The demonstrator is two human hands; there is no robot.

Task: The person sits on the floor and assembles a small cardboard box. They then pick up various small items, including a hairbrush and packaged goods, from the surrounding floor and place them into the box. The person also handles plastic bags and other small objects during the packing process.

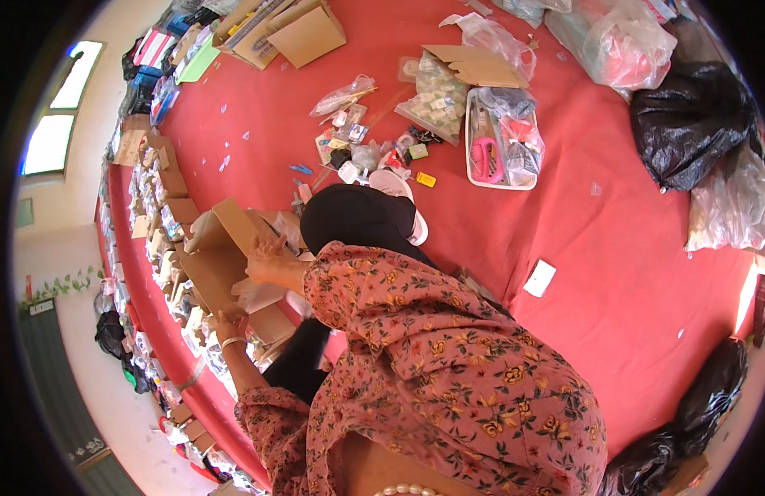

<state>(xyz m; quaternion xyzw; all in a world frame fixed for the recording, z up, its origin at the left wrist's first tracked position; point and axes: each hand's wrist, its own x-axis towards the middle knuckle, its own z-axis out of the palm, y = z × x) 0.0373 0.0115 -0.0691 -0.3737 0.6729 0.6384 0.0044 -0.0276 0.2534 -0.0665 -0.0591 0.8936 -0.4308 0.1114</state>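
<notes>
An open brown cardboard box [210, 277] stands tilted at my left side, flaps raised. My left hand [231, 324] grips its near lower edge, fingers closed on the cardboard. At the box's right side, my right hand [269, 261] has its fingers bent over a flap [236, 225]. Clear plastic wrapping [285, 227] shows just beyond the right hand. Below the hands lies another brown cardboard piece [271, 324]. What is inside the box is mostly hidden.
Small boxed goods [163, 240] line a red-covered ledge on the left. Ahead on the red floor lie loose small items [366, 153], a bag of packets [436, 103] and a white basket [502, 185]. Black bags [688, 124] sit at the right, large cartons [306, 35] far ahead.
</notes>
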